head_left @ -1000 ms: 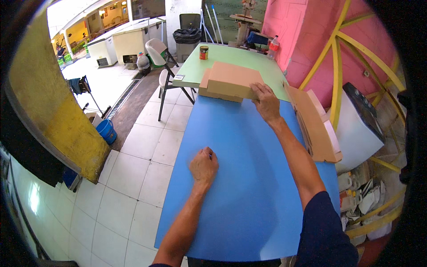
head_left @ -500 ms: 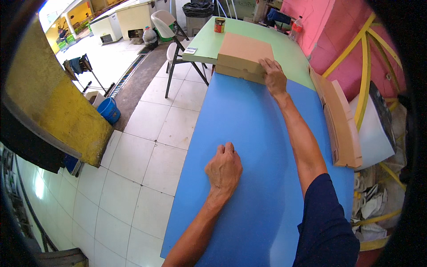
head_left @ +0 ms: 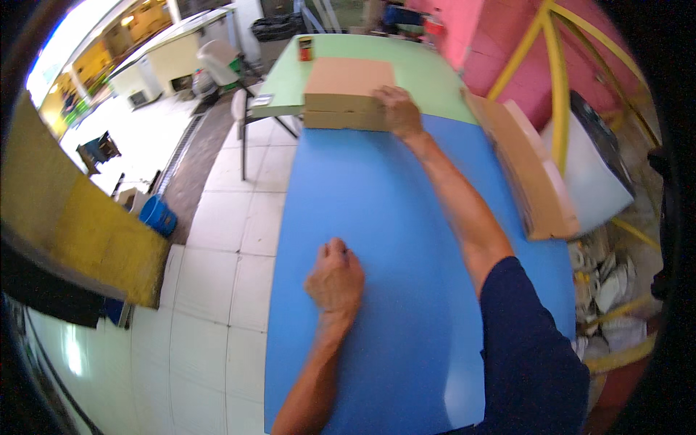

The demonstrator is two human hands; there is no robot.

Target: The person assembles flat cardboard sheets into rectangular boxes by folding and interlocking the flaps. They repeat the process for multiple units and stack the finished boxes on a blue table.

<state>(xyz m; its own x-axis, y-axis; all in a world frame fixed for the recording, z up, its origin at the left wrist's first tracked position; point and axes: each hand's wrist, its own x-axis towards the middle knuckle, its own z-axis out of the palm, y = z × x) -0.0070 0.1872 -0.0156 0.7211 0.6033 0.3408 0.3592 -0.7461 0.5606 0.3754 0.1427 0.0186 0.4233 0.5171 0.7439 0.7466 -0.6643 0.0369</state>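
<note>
A brown cardboard box (head_left: pixel 348 76), lidded or stacked in two layers, lies at the far end of the blue tabletop (head_left: pixel 377 217), partly over the green table (head_left: pixel 428 72). My right hand (head_left: pixel 400 112) is at the box's right front corner, its bent fingers against the top edge and side. Motion blurs those fingertips slightly, and the thumb is hidden. My left hand (head_left: pixel 336 279) is closed in a loose fist over the near part of the blue top, with nothing visible in it.
A flattened cardboard piece (head_left: pixel 525 170) lies along the right edge, beside a white bin (head_left: pixel 591 174) and yellow metal bars (head_left: pixel 558 87). On the green table stand a small can (head_left: pixel 305 48) and, farther back, a bottle (head_left: pixel 435 27). A folding chair (head_left: pixel 221 65) is at the left.
My view has turned, so the scene sits farther left in the picture. My right hand remains at the box's right front corner. The left hand stays closed over the blue top.
</note>
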